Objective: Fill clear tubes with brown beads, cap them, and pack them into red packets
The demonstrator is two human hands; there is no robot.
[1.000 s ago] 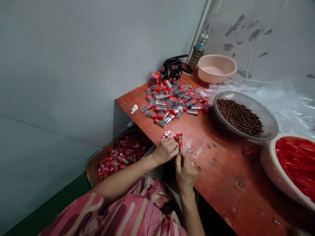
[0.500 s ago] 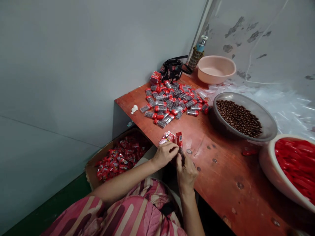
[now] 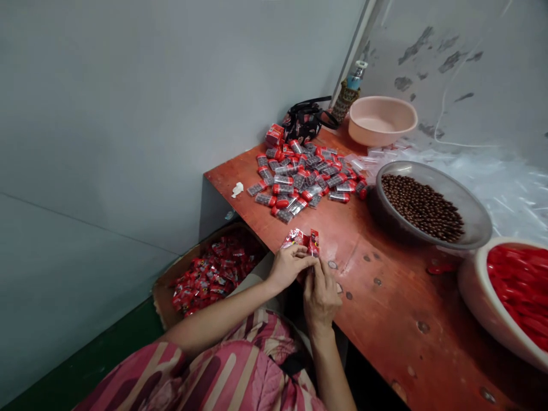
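Note:
Close to the table's front edge, my left hand (image 3: 291, 266) and my right hand (image 3: 322, 301) meet at a small, narrow red printed packet (image 3: 314, 242), which stands up above the fingers. The right hand's fingers are closed around its lower end, which they hide. My left hand's fingers and thumb are pinched together at the packet's side, touching it. Just behind the left fingers lie more shiny red wrappers (image 3: 295, 236). Farther back spreads a heap of small clear tubes (image 3: 299, 180) with red caps and dark beads inside.
On the red table (image 3: 363, 302) stand a grey bowl (image 3: 475, 220) of brown beads, a white bowl (image 3: 475, 279) of red plastic pieces, a pink basin (image 3: 363, 134) and a dark bag (image 3: 299, 120). Clear plastic lies behind. A carton (image 3: 165, 302) of red packets sits below left.
My left fingers have come down and over against the packet, nearer the right fingertips. The packet's face has turned slightly. The whole view has shifted a little.

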